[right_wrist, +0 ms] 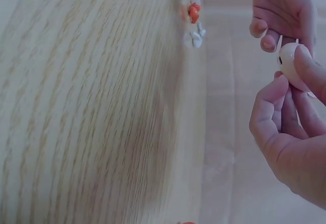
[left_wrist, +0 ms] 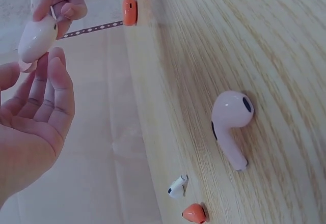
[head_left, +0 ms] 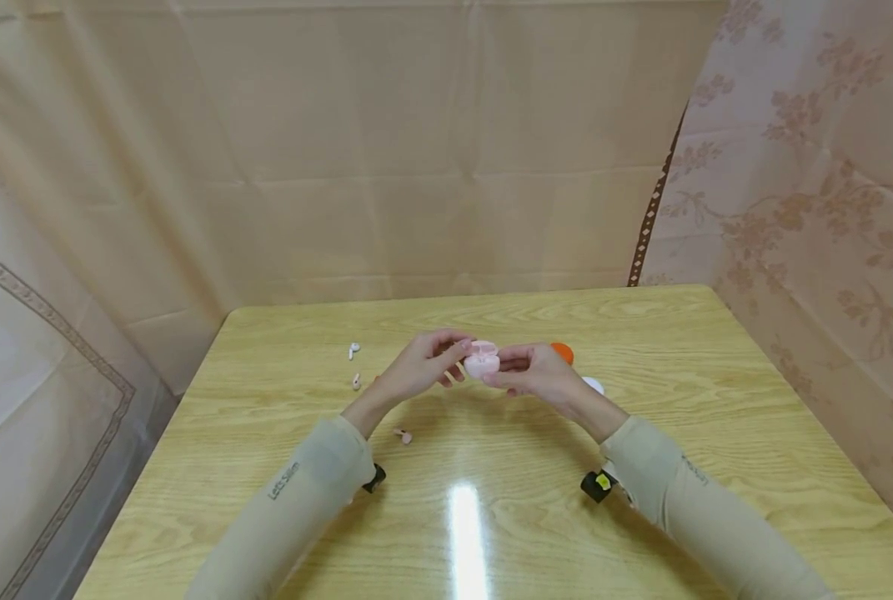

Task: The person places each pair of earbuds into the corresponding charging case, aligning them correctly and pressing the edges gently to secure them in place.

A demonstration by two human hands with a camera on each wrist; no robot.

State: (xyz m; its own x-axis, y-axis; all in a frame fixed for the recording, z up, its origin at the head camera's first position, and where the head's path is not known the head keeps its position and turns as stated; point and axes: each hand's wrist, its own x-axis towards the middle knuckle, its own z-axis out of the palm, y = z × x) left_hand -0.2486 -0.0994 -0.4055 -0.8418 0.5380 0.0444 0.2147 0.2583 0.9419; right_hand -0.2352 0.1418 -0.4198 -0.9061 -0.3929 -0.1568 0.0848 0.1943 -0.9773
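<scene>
A pale pink earbud case [head_left: 481, 364] is held up above the table between both hands, its lid raised. My right hand [head_left: 539, 373] grips the case from the right, thumb at the front and fingers behind. From the left, my left hand [head_left: 422, 364] pinches the lid side with thumb and fingertips. The left wrist view shows the glossy underside of the case [left_wrist: 38, 39]. On the table below the left forearm lies a pink earbud [left_wrist: 232, 122]. A second pink earbud cannot be seen.
White earbuds [head_left: 353, 350] lie at the table's left, with orange earbuds [right_wrist: 193, 12] near them, partly behind the left wrist in the head view. Beyond the right hand sit an orange case [head_left: 563, 352] and a white case [head_left: 594, 385], the latter partly hidden. Curtains hang behind the table.
</scene>
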